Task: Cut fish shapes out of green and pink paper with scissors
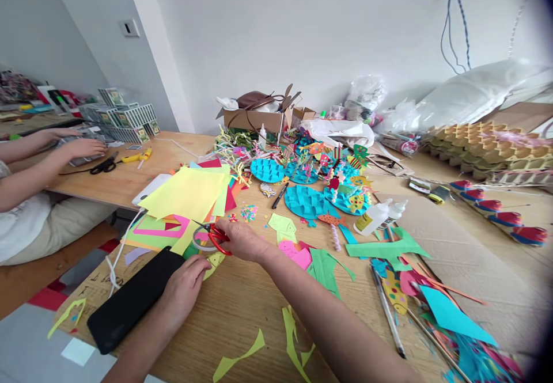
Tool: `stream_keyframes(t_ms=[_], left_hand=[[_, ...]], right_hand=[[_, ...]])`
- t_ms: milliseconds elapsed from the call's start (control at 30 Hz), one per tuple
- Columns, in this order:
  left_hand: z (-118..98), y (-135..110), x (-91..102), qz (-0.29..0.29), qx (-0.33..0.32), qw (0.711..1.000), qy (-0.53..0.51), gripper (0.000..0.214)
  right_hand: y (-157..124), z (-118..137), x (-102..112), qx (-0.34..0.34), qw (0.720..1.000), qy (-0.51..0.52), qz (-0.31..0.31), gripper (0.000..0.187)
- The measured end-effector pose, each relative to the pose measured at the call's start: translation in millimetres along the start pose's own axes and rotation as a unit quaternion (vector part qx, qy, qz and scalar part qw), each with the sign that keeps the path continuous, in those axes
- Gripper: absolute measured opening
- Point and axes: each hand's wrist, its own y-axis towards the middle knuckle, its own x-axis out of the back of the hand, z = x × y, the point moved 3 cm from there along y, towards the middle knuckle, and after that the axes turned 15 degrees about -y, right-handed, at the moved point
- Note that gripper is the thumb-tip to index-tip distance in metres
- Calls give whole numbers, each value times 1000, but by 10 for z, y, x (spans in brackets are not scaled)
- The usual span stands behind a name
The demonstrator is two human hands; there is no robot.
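A black slab (136, 299) lies just beside my left hand (186, 282), whose fingers sit close together at a yellow paper piece (215, 262); I cannot tell whether they pinch it. Just beyond, scissors (202, 247) point leftward, their red handle gripped in my right hand's (247, 239) curled fingers.
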Motion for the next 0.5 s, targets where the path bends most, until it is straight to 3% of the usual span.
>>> stream_keyframes(t_ms=[133,333,500], left_hand=[[65,-13,-44,-7,-13,1000,23,28],[57,-128,-64,-21,-87,990,112,35],[-30,-229,55,-58,-72,991,93,34]], right_hand=[[-28,29,-2,0,1000,2,-1,15],[-57,54,-1,19,1000,-11,9,23],[-91,71,-93,19,999,-39,28,25]])
